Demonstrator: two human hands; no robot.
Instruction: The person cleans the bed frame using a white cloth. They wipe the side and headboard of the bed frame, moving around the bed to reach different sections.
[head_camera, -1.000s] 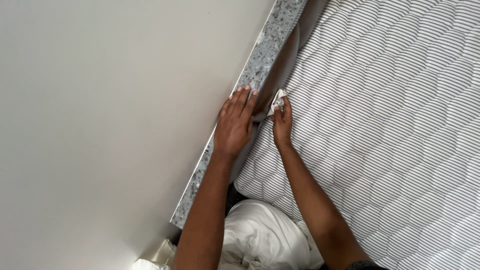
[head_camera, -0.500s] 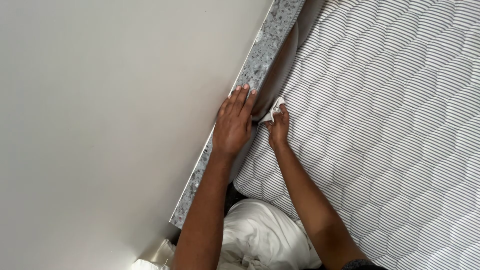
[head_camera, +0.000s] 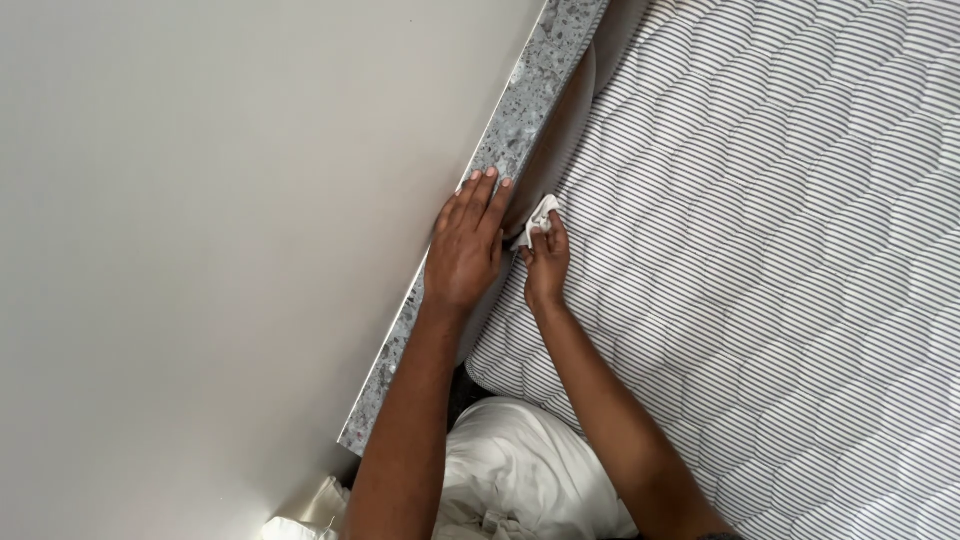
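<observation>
Two hands at speckled ledge (head_camera: 520, 110), left hand (head_camera: 465, 250) flat, right hand (head_camera: 545, 265) pinching white cloth (head_camera: 538, 215), striped mattress (head_camera: 780, 270).

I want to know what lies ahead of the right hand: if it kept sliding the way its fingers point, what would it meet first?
Probably the dark gap between the striped mattress and the speckled stone ledge. The right hand, pinching a small white cloth, points up along it; depth is unclear.
</observation>
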